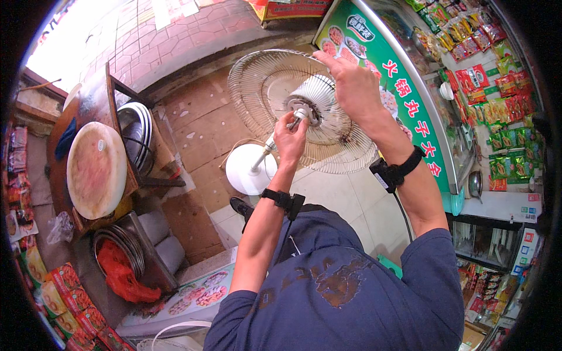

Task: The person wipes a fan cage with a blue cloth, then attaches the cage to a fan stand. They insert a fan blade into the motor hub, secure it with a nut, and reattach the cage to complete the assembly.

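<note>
A white standing fan stands before me, its wire guard [252, 88] facing up toward me and no blades visible in it. Its round base [243, 169] rests on the floor below, joined by a slanting pole [266, 153]. My left hand [290, 140] is closed, with the fingers pinched on the pale centre shaft [301, 113] of the fan. Dirt clings to the hub and some of the wires. Up at the guard's far right rim, my right hand [356, 88] is closed on the wires; its fingertips are partly hidden.
To the left, a round chopping board [96, 169] lies on a wooden table [93, 105], near stacked metal basins [137, 131]. Red netting [120, 266] spills from more basins. A green-sided display freezer [404, 88] runs along the right, beside shelves of packets [509, 140].
</note>
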The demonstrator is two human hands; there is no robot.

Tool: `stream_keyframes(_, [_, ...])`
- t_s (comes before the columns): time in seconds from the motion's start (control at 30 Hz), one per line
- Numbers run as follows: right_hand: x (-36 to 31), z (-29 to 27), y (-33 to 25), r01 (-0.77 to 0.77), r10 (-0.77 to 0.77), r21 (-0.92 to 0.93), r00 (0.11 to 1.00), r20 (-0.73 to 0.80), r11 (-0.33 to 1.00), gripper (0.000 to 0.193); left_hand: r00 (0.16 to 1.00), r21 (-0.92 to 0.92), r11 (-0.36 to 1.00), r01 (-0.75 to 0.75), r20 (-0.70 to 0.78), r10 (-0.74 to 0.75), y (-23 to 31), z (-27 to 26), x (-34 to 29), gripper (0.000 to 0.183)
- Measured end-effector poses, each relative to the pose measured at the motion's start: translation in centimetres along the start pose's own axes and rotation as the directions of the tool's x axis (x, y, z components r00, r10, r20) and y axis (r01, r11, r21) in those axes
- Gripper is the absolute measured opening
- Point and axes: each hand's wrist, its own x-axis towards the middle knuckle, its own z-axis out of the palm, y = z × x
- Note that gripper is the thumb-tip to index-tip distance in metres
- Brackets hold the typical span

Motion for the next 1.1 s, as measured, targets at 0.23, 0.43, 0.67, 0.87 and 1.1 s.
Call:
stream_keyframes(0.23, [0.3, -0.4, -0.5, 0.017, -0.017, -0.022, 1.000, -0.013, 1.000, 0.052, 0.999, 0.010, 1.000, -0.002, 0.035, 0.001, 0.6, -0.1, 0.7, 0.046])
stream_keyframes(0.43, [0.4, -0.7, -0.8, 0.023, -0.024, -0.018, 0.999, -0.043, 1.000, 0.048, 0.977, -0.197, 0.957, 0.214, 0.028, -0.213, 0.6, -1.4, -0.7, 0.040])
stream_keyframes(0.67, [0.4, -0.5, -0.7, -0.021, 0.021, 0.010, 1.000, 0.006, 1.000, 0.050, 0.970, -0.338, 0.911, 0.236, 0.131, -0.203, 1.4, -1.5, -0.7, 0.046])
stream_keyframes(0.87, [0.3, -0.9, -0.9, 0.003, -0.002, 0.037, 1.000, -0.016, 0.999, 0.053, 0.976, -0.222, 0.952, 0.211, 0.093, -0.195, 3.4, -1.7, -0.8, 0.055])
stream_keyframes(1.1, [0.6, -1.6, -1.3, 0.011, -0.011, 0.035, 1.000, 0.002, 0.999, 0.054, 0.983, -0.111, 0.979, 0.169, 0.085, -0.160, 5.1, -1.4, 0.0, 0.044])
